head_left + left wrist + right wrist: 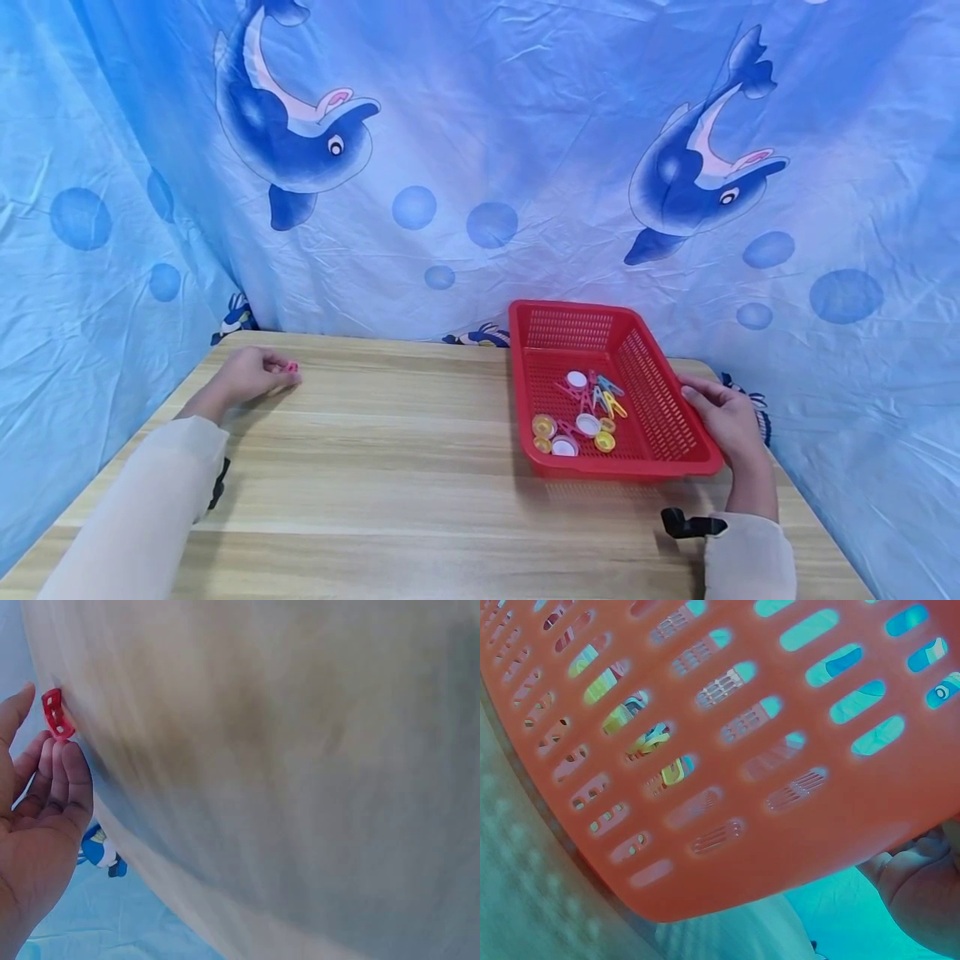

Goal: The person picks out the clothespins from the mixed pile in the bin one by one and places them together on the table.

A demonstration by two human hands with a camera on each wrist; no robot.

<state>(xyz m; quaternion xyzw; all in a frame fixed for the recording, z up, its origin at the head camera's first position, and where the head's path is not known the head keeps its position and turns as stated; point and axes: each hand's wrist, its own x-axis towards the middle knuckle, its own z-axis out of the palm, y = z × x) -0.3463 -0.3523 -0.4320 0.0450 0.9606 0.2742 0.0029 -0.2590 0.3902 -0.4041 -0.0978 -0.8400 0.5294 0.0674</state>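
At the far left of the table, my left hand reaches to a small pinkish-red plastic piece with holes in it. The left wrist view shows that piece on the table right at the fingertips, the thumb standing apart from it and the fingers nearly straight. On the right, my right hand grips the right rim of a red slotted plastic basket, thumb over the edge. Inside lie several clothes pegs in pink, blue and yellow, plus white caps and yellow caps.
The wooden table ends at a blue curtain printed with dolphins, which hangs behind it and along both sides. The basket stands near the back right edge. Black straps are worn at the wrists.
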